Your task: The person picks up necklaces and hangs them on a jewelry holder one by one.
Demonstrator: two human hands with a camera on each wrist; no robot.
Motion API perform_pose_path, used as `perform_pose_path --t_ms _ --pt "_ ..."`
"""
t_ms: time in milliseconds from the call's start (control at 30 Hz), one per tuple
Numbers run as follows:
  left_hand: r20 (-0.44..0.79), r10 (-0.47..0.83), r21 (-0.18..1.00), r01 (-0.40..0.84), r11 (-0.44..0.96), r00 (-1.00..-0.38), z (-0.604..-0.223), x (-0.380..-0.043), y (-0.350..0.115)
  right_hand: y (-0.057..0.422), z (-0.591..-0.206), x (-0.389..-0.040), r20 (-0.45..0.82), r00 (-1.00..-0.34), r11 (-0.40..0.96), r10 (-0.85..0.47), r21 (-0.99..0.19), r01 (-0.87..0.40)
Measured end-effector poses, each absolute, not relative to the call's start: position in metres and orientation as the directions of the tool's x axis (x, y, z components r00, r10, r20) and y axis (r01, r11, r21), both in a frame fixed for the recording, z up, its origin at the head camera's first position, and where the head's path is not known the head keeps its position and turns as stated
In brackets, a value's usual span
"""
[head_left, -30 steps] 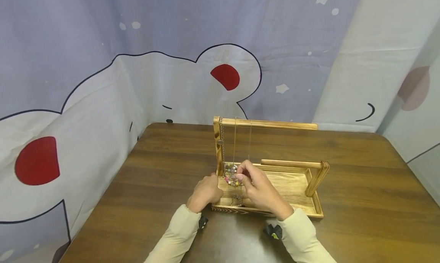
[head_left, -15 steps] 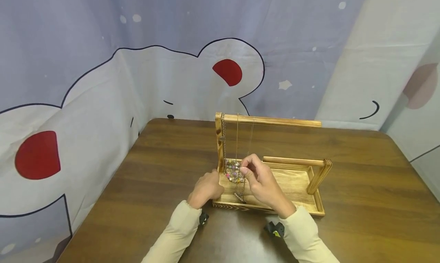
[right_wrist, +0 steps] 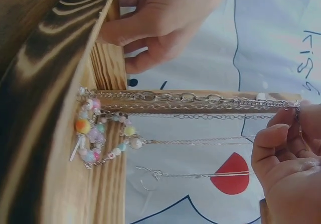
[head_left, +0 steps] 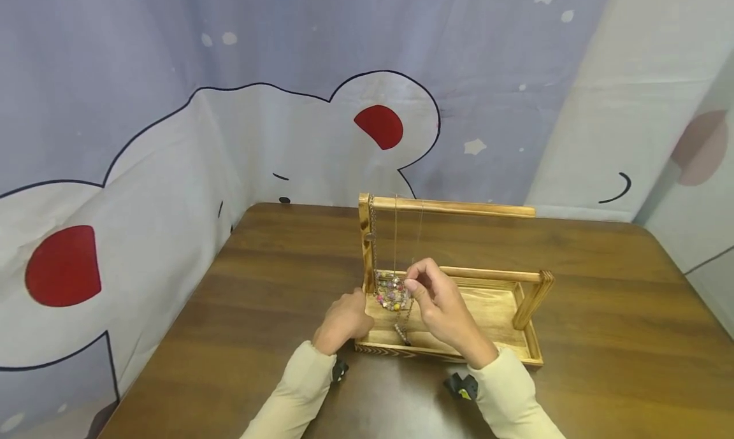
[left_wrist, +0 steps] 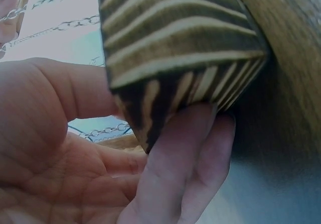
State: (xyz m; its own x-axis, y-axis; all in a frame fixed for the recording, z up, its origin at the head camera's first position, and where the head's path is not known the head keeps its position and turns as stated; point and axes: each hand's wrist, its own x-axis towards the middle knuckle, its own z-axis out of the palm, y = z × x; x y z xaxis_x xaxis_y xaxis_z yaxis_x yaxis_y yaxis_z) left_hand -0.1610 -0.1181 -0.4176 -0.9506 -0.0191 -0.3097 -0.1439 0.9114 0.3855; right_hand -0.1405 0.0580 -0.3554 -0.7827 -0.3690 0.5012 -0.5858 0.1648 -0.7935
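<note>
In the head view my left hand (head_left: pixel 344 322) grips the left end of a wooden jewelry stand (head_left: pixel 487 308). The left wrist view shows thumb and fingers around the corner of its striped wood (left_wrist: pixel 180 38). My right hand (head_left: pixel 447 308) pinches a thin silver chain (right_wrist: pixel 256 102) between thumb and fingertips, above the tray. The chain's lower part (head_left: pixel 401 332) hangs toward the tray floor. Just left of that hand is a cluster of colourful beads (head_left: pixel 391 295), shown closer in the right wrist view as a beaded loop (right_wrist: pixel 95 133). Strands overlap, so which beads belong to which cannot be told.
Thin necklaces (head_left: pixel 395 235) hang from the stand's upper bar (head_left: pixel 459 208), and a chunkier chain (head_left: pixel 373 235) hangs beside its left post (head_left: pixel 366 248). A lower bar (head_left: pixel 499 274) juts from the right post. The stand sits on a brown table (head_left: pixel 275 267) before a printed curtain (head_left: pixel 487 95).
My right hand has shifted slightly right with the pinched chain, whose lower end has moved right too. The left hand keeps its hold on the stand's left end.
</note>
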Motion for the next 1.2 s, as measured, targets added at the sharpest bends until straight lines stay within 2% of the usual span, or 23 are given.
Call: perform_pose_path --t_ms 300,533,767,1200 --pt "-0.307 -0.014 0.401 -0.143 0.905 -0.952 -0.418 -0.16 -0.119 0.067 -0.371 -0.162 0.56 -0.748 0.162 -0.356 -0.751 -0.64" --pt "-0.287 -0.016 0.393 -0.133 0.91 -0.958 -0.418 -0.16 -0.118 0.071 -0.355 -0.168 0.592 -0.738 0.148 -0.323 -0.738 -0.658" --pt "-0.286 -0.025 0.383 -0.139 0.913 -0.958 -0.418 -0.159 -0.118 0.071 -0.324 -0.16 0.664 -0.7 0.17 -0.264 -0.682 -0.711" --pt "-0.259 -0.028 0.371 -0.127 0.92 -0.965 -0.418 -0.157 -0.114 0.081 -0.309 -0.171 0.646 -0.725 0.139 -0.238 -0.716 -0.684"
